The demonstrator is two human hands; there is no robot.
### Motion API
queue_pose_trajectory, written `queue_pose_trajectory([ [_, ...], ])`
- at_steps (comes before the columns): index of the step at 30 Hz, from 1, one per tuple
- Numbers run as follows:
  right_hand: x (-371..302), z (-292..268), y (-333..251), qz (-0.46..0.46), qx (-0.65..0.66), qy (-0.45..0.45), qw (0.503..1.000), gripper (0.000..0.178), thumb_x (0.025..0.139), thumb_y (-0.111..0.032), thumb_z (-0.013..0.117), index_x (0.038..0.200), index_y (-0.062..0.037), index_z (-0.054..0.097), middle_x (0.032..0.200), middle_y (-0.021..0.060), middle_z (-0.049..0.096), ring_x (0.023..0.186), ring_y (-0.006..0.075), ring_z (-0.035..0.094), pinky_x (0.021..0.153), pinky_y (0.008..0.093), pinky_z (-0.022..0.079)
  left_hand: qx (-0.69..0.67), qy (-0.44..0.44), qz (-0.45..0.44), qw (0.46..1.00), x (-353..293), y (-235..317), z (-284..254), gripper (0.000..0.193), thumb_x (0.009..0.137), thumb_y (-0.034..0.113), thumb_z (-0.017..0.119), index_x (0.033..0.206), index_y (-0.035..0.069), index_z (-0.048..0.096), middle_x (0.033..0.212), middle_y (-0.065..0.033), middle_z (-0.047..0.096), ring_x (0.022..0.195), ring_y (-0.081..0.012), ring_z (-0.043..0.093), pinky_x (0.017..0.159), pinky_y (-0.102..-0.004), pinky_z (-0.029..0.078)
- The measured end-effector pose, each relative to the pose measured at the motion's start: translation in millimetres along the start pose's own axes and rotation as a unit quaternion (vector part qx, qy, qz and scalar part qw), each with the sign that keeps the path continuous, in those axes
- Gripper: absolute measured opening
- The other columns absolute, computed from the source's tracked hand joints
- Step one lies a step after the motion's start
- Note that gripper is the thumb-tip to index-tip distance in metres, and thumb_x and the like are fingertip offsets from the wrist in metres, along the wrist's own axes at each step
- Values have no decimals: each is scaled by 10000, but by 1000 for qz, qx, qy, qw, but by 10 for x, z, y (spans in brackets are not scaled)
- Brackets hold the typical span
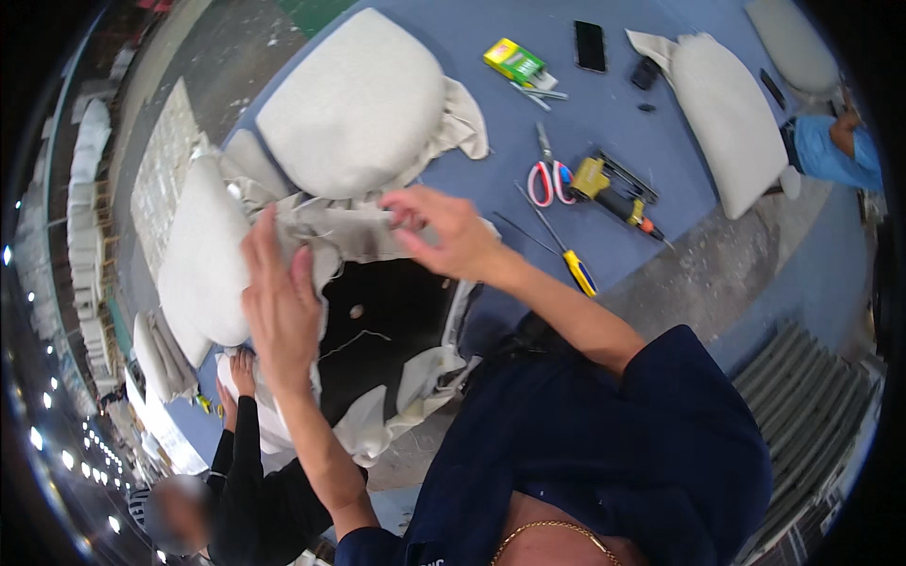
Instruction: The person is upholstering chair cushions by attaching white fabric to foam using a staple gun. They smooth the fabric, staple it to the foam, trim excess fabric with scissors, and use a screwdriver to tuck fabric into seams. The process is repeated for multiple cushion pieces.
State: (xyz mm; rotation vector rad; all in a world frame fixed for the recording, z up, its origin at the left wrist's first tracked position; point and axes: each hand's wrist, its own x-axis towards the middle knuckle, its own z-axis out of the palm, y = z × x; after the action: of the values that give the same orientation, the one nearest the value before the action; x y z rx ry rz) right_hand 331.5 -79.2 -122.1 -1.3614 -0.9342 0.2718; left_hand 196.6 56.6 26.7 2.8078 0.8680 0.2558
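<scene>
A chair cushion with a black underside [387, 292] lies in front of me, its off-white fabric cover [363, 241] folded loosely about the rim. My left hand [281, 302] is at the cushion's left corner, fingers stretched upward and thumb apart, beside the bunched cloth. At the far edge of the cover, my right hand [445, 231] has its thumb and forefinger curled in a pinch on the fabric; its other fingers are partly hidden. A loose pale thread [354, 341] lies across the black underside.
On the blue table [481, 179] are padded off-white cushions [354, 99], scissors [547, 179], a screwdriver [578, 272], a yellow-black staple gun [613, 193], a green-yellow box [514, 61] and a phone [590, 47]. A co-worker's hands [236, 382] are at the lower left; another person's arm [845, 141] is far right.
</scene>
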Motion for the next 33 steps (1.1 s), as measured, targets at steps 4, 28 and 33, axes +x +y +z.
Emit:
queue_pose_trajectory([
  [4,-969,-1233,905,179,-309,135,924,441,781,-47,734,1214,-53,647,1290,210,564,1200,392,562,1015,459,477,5,8,-11,1000,-51,31,-27,490,1052,218,513,1518,118,398,1375,-255,536,1053,-517,619,846,-536,498],
  [28,-319,-709,-918,174,47,-25,983,391,867,-221,837,1178,-21,710,1096,63,748,974,131,703,852,295,551,50,85,26,995,-295,210,-27,541,1015,359,586,1491,200,385,1267,-185,593,815,-448,690,719,-555,541],
  [33,-78,-391,-1079,45,12,-42,998,250,855,-168,819,1016,11,754,903,98,775,810,166,733,765,302,555,42,81,34,995,-344,282,-28,522,986,272,627,1462,205,424,1212,-160,599,806,-421,693,700,-520,550],
])
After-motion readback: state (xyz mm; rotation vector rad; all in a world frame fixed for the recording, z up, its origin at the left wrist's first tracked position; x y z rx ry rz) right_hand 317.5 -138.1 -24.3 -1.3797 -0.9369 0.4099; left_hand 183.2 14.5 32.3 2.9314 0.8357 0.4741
